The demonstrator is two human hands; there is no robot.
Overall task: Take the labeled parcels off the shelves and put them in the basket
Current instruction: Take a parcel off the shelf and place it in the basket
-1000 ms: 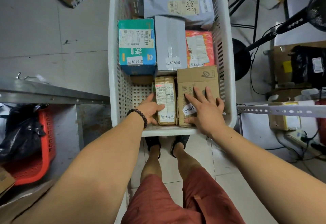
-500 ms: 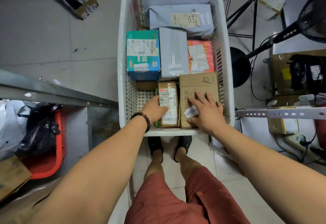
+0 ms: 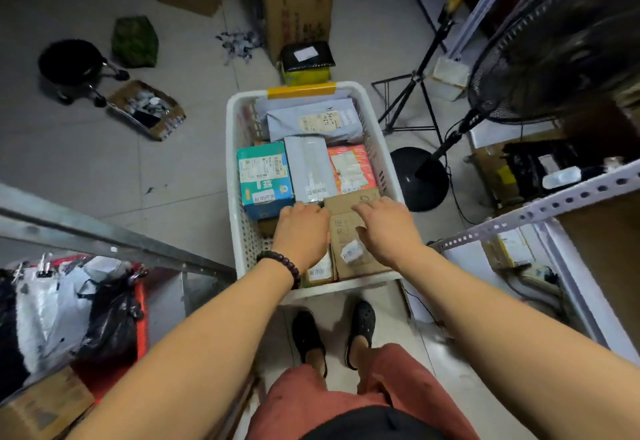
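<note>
Pushing gently helps: right hand (image 3: 388, 228) flat on the brown box (image 3: 346, 228), left hand (image 3: 301, 232) over the small parcel (image 3: 320, 268) (grip hidden).

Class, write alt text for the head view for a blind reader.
A person's left hand rests on a small labeled parcel and the right hand rests on a brown cardboard box, both inside a white basket. A teal box, a grey parcel and an orange parcel lie beyond them.
</note>
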